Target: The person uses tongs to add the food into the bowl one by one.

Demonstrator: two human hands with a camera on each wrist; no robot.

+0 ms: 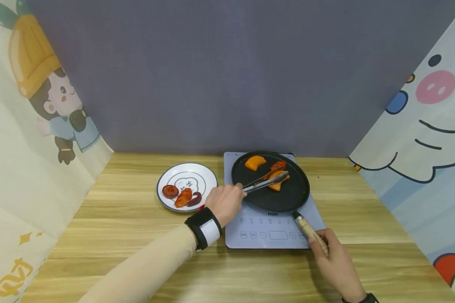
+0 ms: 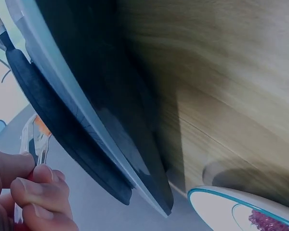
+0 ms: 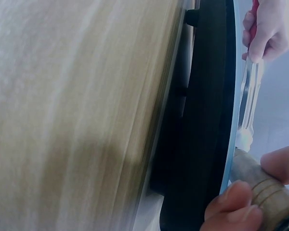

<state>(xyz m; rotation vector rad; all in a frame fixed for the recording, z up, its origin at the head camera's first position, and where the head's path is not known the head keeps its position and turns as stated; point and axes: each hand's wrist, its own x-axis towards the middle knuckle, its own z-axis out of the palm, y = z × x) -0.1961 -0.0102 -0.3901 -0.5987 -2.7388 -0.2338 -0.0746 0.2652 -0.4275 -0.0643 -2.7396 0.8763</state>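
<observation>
My left hand (image 1: 225, 204) grips a pair of metal tongs (image 1: 263, 184) with red handles. Their spread arms lie over the pan, tips around an orange food piece (image 1: 276, 186); I cannot tell whether they squeeze it. My right hand (image 1: 335, 261) holds the wooden handle (image 1: 310, 231) of a round black frying pan (image 1: 284, 204), thumb on one side and fingers on the other. A second orange piece (image 1: 255, 163) lies near the pan's far left rim. A reddish piece (image 1: 278, 165) sits just behind the tongs.
Under the pan is a pale induction cooker (image 1: 250, 242) with printed touch controls. To its left, a blue-rimmed white plate (image 1: 174, 174) bears a round brown slice (image 1: 170, 191), an orange-red piece (image 1: 183, 197) and a dark red curled piece (image 1: 194, 199). A grey wall (image 1: 227, 84) stands behind the wooden table (image 1: 125, 235).
</observation>
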